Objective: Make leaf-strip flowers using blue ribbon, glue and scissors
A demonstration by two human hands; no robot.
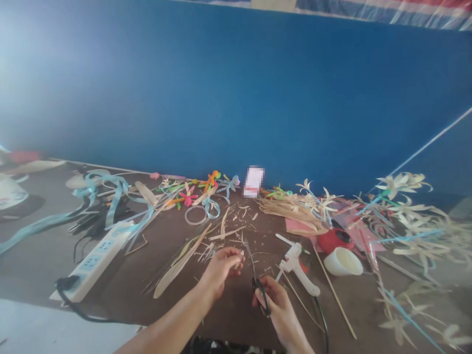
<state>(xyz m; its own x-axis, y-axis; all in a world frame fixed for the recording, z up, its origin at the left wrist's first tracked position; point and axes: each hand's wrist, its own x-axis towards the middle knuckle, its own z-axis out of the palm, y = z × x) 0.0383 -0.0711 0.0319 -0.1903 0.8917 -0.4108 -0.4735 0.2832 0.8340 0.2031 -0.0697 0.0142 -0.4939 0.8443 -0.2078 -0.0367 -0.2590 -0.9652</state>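
My right hand (275,302) grips a pair of scissors (261,295) by its black handles, with the blades pointing away from me. Close by on the left, my left hand (224,268) is closed in a pinch on a small pale piece (241,254), too small to tell its exact kind. The scissor tips reach just past the left fingertips. Beyond the hands lie pale scraps (250,216) and several dried leaf strips (184,260) on the brown table (228,322).
A white glue gun (300,270) with a cord lies right of my right hand, near a white cup (342,261) and red tape roll (335,240). Pale leaf flowers (416,236) crowd the right side. At left are a power strip (98,260) and blue ribbon (40,227).
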